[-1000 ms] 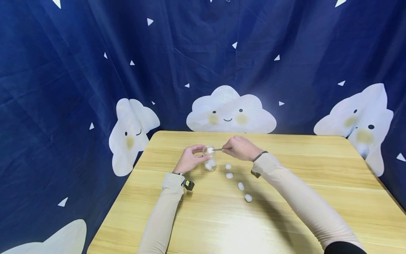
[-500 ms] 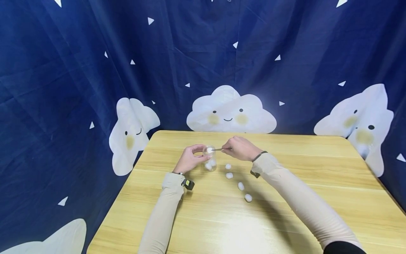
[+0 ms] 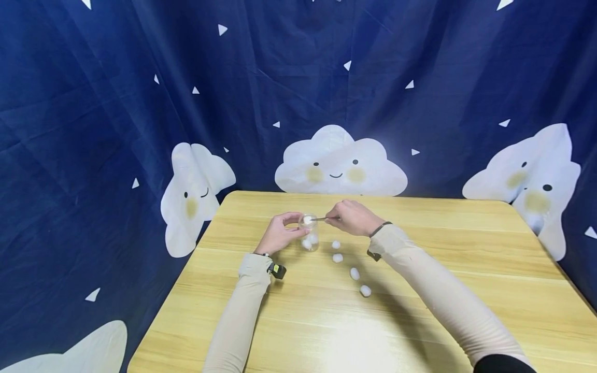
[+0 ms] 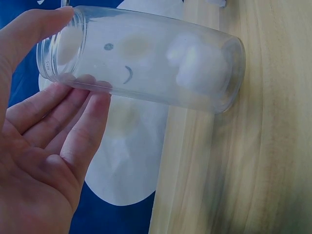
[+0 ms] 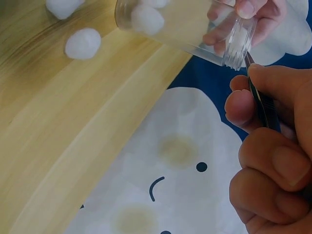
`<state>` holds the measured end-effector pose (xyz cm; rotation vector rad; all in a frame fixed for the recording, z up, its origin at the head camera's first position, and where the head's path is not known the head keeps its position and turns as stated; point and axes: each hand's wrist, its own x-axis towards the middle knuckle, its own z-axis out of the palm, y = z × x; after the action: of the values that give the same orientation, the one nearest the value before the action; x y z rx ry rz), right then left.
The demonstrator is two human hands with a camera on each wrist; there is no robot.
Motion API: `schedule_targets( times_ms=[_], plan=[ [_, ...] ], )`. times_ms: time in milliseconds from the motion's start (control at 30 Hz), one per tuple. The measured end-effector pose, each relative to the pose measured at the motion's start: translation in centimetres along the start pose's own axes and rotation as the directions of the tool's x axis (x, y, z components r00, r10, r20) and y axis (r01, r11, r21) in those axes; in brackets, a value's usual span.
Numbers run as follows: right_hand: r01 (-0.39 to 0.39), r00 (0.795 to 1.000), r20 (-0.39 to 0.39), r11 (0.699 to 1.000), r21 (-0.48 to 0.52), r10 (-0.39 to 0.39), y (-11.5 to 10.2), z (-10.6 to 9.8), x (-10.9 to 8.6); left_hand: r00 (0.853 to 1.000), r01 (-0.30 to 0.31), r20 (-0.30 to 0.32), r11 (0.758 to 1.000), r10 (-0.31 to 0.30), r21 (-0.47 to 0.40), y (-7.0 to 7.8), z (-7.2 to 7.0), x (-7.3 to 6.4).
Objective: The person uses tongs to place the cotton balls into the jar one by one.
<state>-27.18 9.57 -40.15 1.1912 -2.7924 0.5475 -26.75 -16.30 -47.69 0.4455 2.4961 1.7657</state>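
My left hand (image 3: 278, 234) grips a clear plastic jar (image 4: 146, 29) near its threaded neck, thumb on one side and fingers on the other. White cotton balls (image 4: 202, 66) lie at the jar's bottom. A single cotton ball (image 4: 69, 45) is at the mouth, seen through the neck wall. My right hand (image 3: 355, 217) pinches dark tweezers (image 5: 265, 105) between thumb and fingers. In the head view the tweezers' tips meet the cotton ball at the jar's mouth; in the right wrist view the neck hides them.
Several loose cotton balls (image 3: 355, 273) lie in a slanting row on the wooden table (image 3: 298, 321), right of the jar and below my right hand. A blue curtain (image 3: 298, 62) with white clouds hangs behind the table's far edge.
Hardly anything differs. Both hands keep their places at the jar, and the cotton ball held by the tweezers stays at its mouth.
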Motion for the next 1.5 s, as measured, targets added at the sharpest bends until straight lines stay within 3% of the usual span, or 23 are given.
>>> schedule_targets(
  times_ms=[1500],
  plan=[
    [0.0, 1.0, 0.003, 0.999, 0.033, 0.0, -1.0, -0.7, -0.4, 1.0, 0.014, -0.004, 1.0, -0.014, -0.003, 0.0, 0.1, -0.1]
  ],
)
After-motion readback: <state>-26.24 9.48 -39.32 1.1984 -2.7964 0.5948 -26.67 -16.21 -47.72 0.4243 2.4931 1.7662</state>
